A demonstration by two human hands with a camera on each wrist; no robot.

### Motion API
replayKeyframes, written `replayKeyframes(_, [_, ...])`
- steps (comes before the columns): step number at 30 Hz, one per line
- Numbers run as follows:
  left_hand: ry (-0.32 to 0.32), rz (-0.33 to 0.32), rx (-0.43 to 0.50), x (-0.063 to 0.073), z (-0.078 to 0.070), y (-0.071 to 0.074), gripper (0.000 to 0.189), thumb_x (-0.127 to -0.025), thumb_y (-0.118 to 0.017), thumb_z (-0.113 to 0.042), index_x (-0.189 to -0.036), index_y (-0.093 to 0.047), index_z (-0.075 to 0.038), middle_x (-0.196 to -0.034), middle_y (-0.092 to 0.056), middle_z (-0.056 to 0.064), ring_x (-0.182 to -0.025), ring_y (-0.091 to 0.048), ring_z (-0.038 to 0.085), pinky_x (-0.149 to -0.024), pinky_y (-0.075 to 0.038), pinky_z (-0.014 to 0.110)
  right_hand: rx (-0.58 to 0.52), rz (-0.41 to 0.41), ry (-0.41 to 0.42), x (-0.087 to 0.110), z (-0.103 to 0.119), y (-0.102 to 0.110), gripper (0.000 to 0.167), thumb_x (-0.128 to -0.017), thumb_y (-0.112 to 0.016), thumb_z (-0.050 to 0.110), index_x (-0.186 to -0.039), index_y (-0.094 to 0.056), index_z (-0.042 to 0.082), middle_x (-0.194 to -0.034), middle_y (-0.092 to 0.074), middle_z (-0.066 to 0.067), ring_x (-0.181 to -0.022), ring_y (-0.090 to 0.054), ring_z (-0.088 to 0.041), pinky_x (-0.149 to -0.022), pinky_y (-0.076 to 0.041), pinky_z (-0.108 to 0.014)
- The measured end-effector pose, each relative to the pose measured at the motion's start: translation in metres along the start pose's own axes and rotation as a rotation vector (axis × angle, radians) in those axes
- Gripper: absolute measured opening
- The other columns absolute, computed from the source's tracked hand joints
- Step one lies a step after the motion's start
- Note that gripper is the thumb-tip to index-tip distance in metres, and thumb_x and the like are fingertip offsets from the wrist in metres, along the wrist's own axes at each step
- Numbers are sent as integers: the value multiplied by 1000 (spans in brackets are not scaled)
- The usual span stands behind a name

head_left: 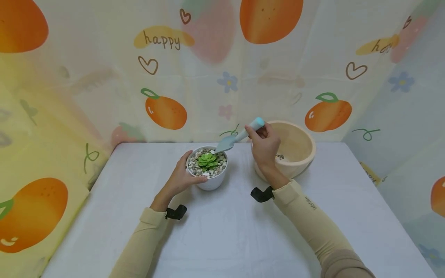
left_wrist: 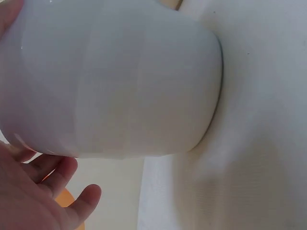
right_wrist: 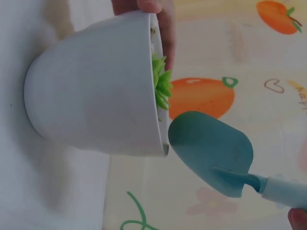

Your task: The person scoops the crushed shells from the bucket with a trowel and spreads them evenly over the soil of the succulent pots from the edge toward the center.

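Note:
A white pot (head_left: 211,183) stands on the table, holding pebbles (head_left: 218,168) and a green succulent (head_left: 208,160). My left hand (head_left: 181,177) grips the pot's rim from the left, thumb at the front; in the left wrist view some fingers (left_wrist: 61,175) lie along its side. My right hand (head_left: 265,146) holds a light blue trowel (right_wrist: 211,148) by its handle. The blade is tilted over the right part of the pot's rim, close to the pebbles. In the right wrist view the succulent (right_wrist: 161,82) shows just past the rim.
Behind and beside my right hand stands a large beige bowl (head_left: 301,146) with a few small stones (head_left: 280,156) at its bottom. A white cloth covers the table (head_left: 222,231). Fruit-printed curtains (head_left: 205,104) hang at the back and sides.

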State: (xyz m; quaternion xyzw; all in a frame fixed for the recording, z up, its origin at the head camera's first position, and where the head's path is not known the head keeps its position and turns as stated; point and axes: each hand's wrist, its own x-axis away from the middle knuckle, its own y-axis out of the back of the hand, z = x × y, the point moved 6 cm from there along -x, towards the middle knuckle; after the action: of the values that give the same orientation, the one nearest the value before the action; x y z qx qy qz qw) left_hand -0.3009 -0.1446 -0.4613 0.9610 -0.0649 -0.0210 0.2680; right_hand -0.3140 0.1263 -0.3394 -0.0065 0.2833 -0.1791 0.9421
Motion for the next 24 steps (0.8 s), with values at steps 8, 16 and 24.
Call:
replayKeyframes(8, [13, -5, 33, 4, 1, -2, 118, -68, -88, -38, -156, -12, -15, -158, -21, 19, -144, -27, 39, -113, -30, 61, -43, -10, -102, -5, -7, 4, 29, -84, -76, 12, -104, -68, -7, -81, -69, -4, -71, -67, -7, -65, -59, -25])
replayKeyframes(16, [9, -29, 17, 4, 2, -2, 117, -68, -88, -39, -155, -14, -17, -158, -22, 19, -143, -29, 42, -110, -34, 60, -114, -6, -155, -13, -3, 10, 27, -85, -72, 3, -106, -64, -13, -73, -65, 5, -70, -67, -6, -66, -60, -28])
replayKeyframes(24, [19, -33, 12, 2, 3, -1, 116, -68, -87, -41, -155, -15, -18, -159, -21, 19, -143, -26, 45, -110, -32, 64, -157, -8, -210, -19, 2, 20, 21, -85, -70, 0, -103, -64, -7, -75, -64, 4, -73, -68, -7, -67, -59, -24])
